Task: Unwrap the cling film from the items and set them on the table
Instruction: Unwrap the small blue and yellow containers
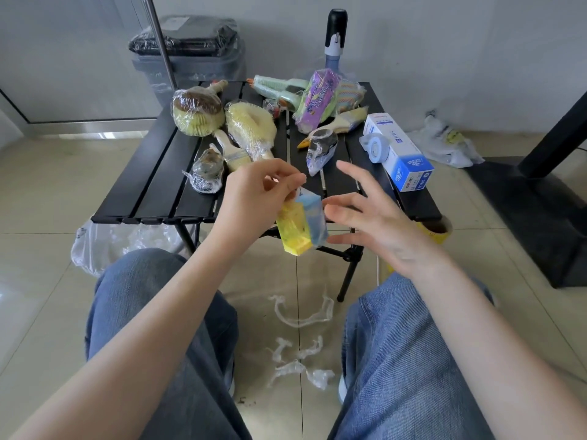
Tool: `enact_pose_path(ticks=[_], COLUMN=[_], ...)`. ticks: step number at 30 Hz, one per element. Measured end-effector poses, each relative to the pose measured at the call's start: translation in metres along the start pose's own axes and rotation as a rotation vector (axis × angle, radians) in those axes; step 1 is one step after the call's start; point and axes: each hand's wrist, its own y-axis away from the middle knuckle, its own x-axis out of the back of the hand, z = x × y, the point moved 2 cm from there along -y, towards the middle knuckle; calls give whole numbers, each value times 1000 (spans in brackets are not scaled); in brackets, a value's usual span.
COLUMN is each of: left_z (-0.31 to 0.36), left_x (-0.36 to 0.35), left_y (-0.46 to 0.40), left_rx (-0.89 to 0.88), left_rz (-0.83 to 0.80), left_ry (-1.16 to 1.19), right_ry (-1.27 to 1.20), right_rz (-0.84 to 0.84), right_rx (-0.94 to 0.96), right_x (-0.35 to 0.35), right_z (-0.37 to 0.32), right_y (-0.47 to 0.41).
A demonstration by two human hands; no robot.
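A yellow and blue box wrapped in cling film hangs in front of the black slatted table. My left hand pinches the film at the box's top corner. My right hand is beside the box with its fingers spread, fingertips close to the blue side; whether they touch it I cannot tell. On the table lie wrapped items: two round brushes, a paintbrush, a small glass pot, a purple packet and a dark wrapped object.
A blue and white box with a tape roll lies at the table's right edge. Twisted film scraps litter the floor between my knees. A plastic bag sits left of the table, a grey bin behind.
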Motion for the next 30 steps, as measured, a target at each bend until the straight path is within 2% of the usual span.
enact_pose_path(ticks=[5,9,13,15,19,24,27,30], left_z=[4,0,-8,-12,-15,-9,-16,-20], left_x=[-10,-8,-6,-6,-8,-9,-10,-8], left_y=[7,4,2,1,2,5,7,9], left_rx=[-46,-73,16,52,82,189,190,214], left_rz=[-55,-21,25,78,105,-74,-145,-103], left_ry=[52,-28,139,141,83,248,121,112], right_ry=[479,587,706,763,848,775,745,775], right_rz=[5,11,49,49,103,166,168,166], right_rx=[94,114,242,286,310,334,326,332], right_x=[-11,-13,-16,-18,-19,-18,-17,-16], right_z=[1,2,-1,1,1,1,2,5], right_y=[-7,-9,-7,-8,-8,-7,-8,-7])
